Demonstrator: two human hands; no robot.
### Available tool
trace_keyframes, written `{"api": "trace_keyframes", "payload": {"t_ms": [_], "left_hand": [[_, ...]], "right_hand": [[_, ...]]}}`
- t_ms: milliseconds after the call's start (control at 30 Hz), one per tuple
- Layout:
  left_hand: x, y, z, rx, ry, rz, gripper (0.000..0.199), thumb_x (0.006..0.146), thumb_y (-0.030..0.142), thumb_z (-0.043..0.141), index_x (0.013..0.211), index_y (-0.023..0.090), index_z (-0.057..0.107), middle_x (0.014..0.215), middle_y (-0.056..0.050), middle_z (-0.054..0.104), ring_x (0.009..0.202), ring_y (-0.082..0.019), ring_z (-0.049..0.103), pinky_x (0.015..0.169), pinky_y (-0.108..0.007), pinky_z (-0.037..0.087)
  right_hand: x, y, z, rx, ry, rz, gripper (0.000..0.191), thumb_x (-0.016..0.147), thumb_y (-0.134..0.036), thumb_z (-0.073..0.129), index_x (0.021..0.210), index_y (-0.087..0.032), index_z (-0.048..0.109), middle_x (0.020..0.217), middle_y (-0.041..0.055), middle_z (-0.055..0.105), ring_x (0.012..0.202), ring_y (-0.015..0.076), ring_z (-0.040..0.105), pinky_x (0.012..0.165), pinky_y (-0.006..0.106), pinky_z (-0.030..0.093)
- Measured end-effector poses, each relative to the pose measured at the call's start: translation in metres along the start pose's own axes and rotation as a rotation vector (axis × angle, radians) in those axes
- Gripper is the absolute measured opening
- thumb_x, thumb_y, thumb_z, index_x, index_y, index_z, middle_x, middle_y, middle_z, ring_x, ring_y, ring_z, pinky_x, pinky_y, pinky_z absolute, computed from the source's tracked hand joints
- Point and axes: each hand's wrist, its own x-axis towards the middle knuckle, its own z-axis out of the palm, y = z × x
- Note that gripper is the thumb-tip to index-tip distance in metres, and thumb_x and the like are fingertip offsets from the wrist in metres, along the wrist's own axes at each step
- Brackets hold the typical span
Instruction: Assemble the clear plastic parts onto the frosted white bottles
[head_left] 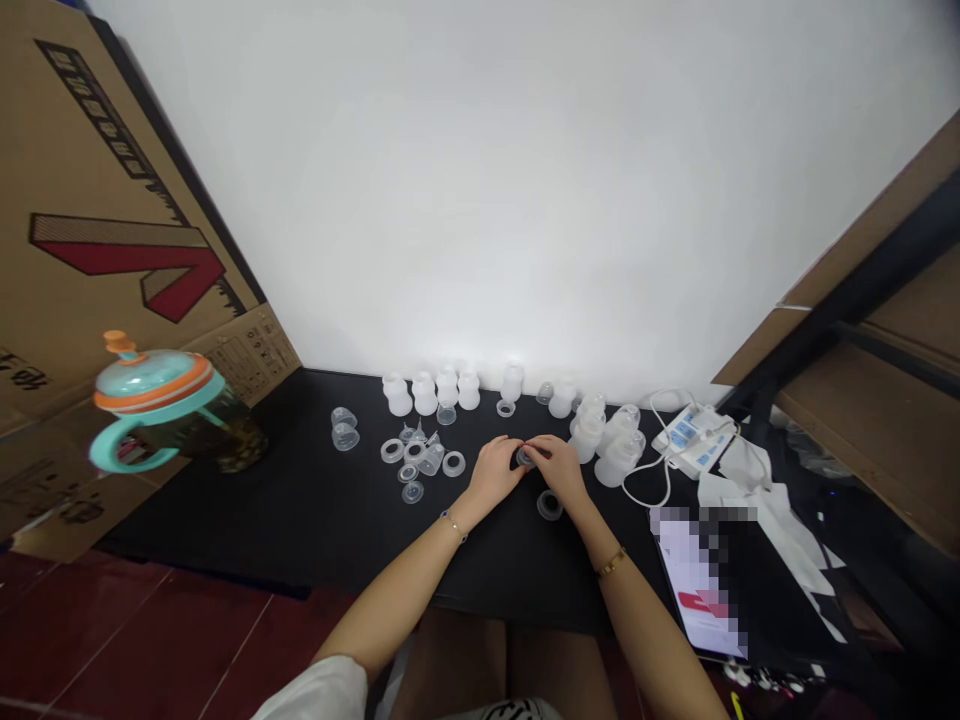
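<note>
My left hand (498, 470) and my right hand (556, 465) meet over the black table. Their fingers are closed around a small translucent bottle ring (523, 458); whether a nipple sits in it is hidden by the fingers. Just below my right hand lies a clear collar ring (550, 505). To the left are several loose rings (454, 463) and clear nipples (412, 491). Small white baby bottles (399, 396) stand along the wall, with another ring (506, 409) in front of one. Right of my hands stand several bottles (619, 460) with clear tops.
Two clear dome caps (345, 436) lie at the left, near a large turquoise-lidded jug (154, 410). On the right are a white power strip (694, 437) with cables, white paper (784, 520) and a lit tablet (697, 590). A white wall (480, 200) bounds the table's back.
</note>
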Motion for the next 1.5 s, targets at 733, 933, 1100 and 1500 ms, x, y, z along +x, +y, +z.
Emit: {"api": "trace_keyframes", "payload": {"t_ms": [733, 933, 1100, 1500], "left_hand": [[0.007, -0.003, -0.020, -0.199, 0.067, 0.062, 0.046, 0.078, 0.027, 0.077, 0.123, 0.022, 0.067, 0.127, -0.010, 0.070, 0.122, -0.027, 0.063, 0.110, -0.045, 0.047], [0.014, -0.003, -0.045, -0.369, 0.081, 0.030, 0.017, 0.084, 0.034, 0.072, 0.094, 0.020, 0.069, 0.083, -0.001, 0.073, 0.079, -0.018, 0.069, 0.078, -0.030, 0.054], [0.004, 0.015, -0.042, -0.170, 0.010, 0.101, 0.010, 0.090, 0.026, 0.058, 0.083, 0.021, 0.064, 0.065, 0.004, 0.063, 0.059, -0.012, 0.057, 0.062, -0.023, 0.042], [0.001, 0.019, -0.044, 0.157, 0.097, 0.045, 0.009, 0.091, 0.024, 0.052, 0.085, 0.023, 0.059, 0.063, 0.003, 0.059, 0.060, -0.015, 0.059, 0.061, -0.025, 0.035]], "right_hand": [[-0.003, -0.008, 0.001, 0.094, 0.087, 0.015, 0.028, 0.086, -0.041, 0.064, 0.104, -0.023, 0.075, 0.107, 0.0093, 0.074, 0.098, 0.0261, 0.068, 0.071, 0.035, 0.056], [-0.007, -0.024, -0.005, 0.030, 0.186, -0.099, 0.031, 0.094, -0.047, 0.060, 0.075, -0.023, 0.065, 0.081, 0.0052, 0.067, 0.079, 0.0208, 0.062, 0.064, 0.031, 0.049], [-0.009, -0.024, -0.003, -0.019, 0.130, -0.079, 0.030, 0.095, -0.043, 0.054, 0.075, -0.023, 0.062, 0.074, 0.0037, 0.065, 0.070, 0.0194, 0.059, 0.061, 0.030, 0.045], [-0.005, -0.024, -0.011, -0.140, 0.209, -0.053, 0.026, 0.094, -0.037, 0.052, 0.072, -0.023, 0.057, 0.069, 0.0008, 0.061, 0.065, 0.0179, 0.057, 0.062, 0.030, 0.039]]}}
